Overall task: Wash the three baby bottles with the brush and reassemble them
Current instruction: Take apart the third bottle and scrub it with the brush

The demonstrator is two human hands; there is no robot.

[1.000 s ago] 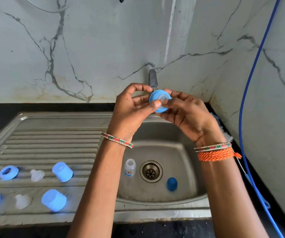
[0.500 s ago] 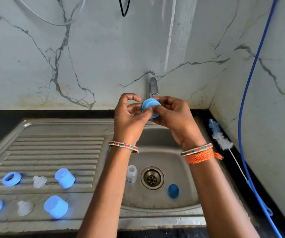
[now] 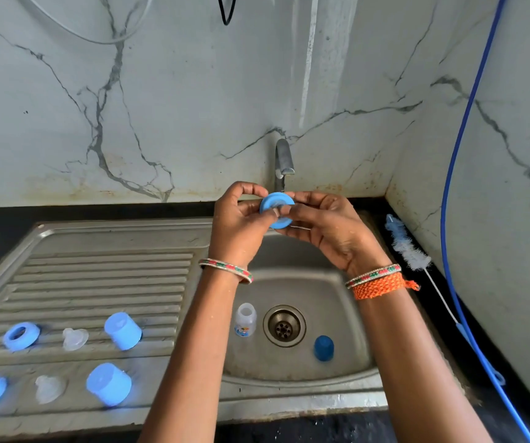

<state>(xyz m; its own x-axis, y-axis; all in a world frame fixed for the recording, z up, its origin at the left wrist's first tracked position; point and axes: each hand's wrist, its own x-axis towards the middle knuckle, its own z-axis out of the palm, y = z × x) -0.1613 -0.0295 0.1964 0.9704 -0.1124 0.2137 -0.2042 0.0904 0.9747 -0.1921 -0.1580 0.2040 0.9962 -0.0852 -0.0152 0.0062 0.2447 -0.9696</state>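
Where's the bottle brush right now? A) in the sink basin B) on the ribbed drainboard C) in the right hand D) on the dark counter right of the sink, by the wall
D: the bottle brush lies on the dark counter right of the sink, near the wall, while both the left hand and right hand hold a blue ring.

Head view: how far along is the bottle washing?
Two sets of blue ring, clear teat and blue cap lie apart on the drainboard. Both hands hold the third blue ring. A small clear bottle and dark blue cap wait in the basin. Nothing reassembled.
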